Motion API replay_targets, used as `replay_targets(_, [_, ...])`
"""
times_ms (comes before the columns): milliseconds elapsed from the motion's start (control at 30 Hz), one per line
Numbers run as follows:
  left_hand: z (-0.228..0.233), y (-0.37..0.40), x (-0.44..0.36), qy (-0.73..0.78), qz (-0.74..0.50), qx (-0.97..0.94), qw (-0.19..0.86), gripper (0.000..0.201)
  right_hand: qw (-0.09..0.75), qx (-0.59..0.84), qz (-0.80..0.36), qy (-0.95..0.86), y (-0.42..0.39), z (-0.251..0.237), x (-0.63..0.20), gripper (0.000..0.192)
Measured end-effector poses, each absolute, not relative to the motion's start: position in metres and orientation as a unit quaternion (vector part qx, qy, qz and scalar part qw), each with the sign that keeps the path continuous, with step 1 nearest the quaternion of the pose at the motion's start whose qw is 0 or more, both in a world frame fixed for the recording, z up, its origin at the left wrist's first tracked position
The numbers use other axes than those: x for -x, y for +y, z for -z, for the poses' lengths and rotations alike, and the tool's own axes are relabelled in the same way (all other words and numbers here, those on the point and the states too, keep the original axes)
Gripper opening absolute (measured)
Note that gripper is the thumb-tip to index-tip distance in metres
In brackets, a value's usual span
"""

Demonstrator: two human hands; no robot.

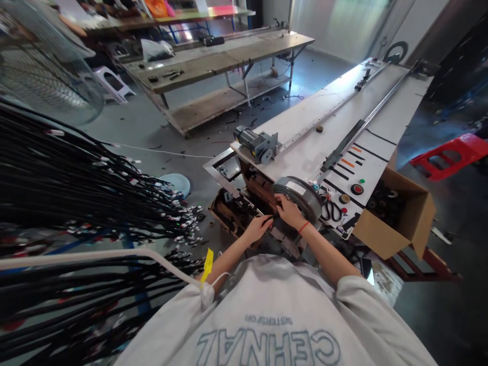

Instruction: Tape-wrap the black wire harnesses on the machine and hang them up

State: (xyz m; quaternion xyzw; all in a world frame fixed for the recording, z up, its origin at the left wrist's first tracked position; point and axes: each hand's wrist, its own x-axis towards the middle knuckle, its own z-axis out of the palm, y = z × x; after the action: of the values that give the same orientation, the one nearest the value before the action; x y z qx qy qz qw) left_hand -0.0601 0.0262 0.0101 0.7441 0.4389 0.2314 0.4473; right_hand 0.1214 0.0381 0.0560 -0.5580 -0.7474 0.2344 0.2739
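Note:
My left hand (257, 227) and my right hand (288, 210) meet at the near end of a long white machine bench (305, 147). Both pinch a thin black cable (269, 218) stretched between them. The right hand, with a red string on its wrist, rests against a round grey wheel housing (301, 195). Just behind the hands lies a brown open mechanism (236, 208).
Bundles of black cables with white connectors (95, 198) hang over a white rail at the left. An open cardboard box (396, 213) sits at the right of the bench, black scissors (331, 209) beside the wheel. A grey motor (254, 143), wooden tables behind, a red stool (450, 155).

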Motion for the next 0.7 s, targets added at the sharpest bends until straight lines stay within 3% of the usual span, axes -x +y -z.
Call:
replay_targets(67, [-0.012,0.025,0.059,0.437,-0.23,-0.747,0.445,0.032,0.264,0.531,-0.183,-0.784,0.033,-0.055,-0.124,0.034])
replay_targets(133, [-0.016,0.021,0.058,0.44,-0.229,-0.748,0.441,0.033,0.251,0.543,-0.127,-0.792,0.026,-0.051,-0.127,0.022])
replay_targets(200, [-0.019,0.015,0.056,0.449,-0.239,-0.746,0.428,0.032,0.215,0.576,-0.094,-0.783,0.023,-0.048,-0.129,0.03])
replay_targets(367, [-0.022,0.003,0.056,0.485,-0.262,-0.735,0.394,0.033,0.116,0.609,-0.133,-0.773,0.035,-0.056,-0.121,0.04])
replay_targets(433, [-0.022,0.009,0.049,0.483,-0.27,-0.764,0.331,0.033,0.184,0.57,-0.152,-0.786,0.029,-0.073,-0.12,0.034])
replay_targets(567, [-0.023,0.042,0.0,0.42,-0.208,-0.864,0.182,0.038,0.435,0.458,-0.153,-0.76,-0.005,-0.116,-0.143,0.02])
replay_targets(700, [-0.018,0.074,-0.056,0.421,-0.1,-0.882,0.185,0.017,0.557,0.586,-0.161,-0.566,-0.025,-0.119,-0.202,0.026])
